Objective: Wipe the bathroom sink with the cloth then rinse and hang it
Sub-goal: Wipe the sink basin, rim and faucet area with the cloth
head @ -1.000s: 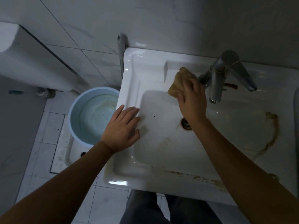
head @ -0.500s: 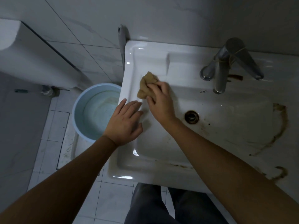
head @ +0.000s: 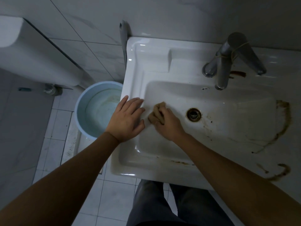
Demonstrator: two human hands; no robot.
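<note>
A white rectangular sink (head: 156, 62) fills the middle and right of the view, with brown stains on its right side and front rim. My right hand (head: 168, 123) grips a bunched tan cloth (head: 157, 112) and presses it against the basin's left inner wall, left of the rusty drain (head: 193, 114). My left hand (head: 127, 120) rests flat with straight fingers on the sink's left rim, close beside the cloth. A metal tap (head: 228, 62) stands at the back right.
A light blue bucket (head: 97, 111) with some water stands on the tiled floor left of the sink. A white toilet tank (head: 32, 54) is at far left. A grey handle (head: 123, 39) leans against the wall by the sink's back corner.
My right hand has dragged the cloth from beside the tap leftward and then down the basin's left wall toward me. My left hand has stayed on the left rim.
</note>
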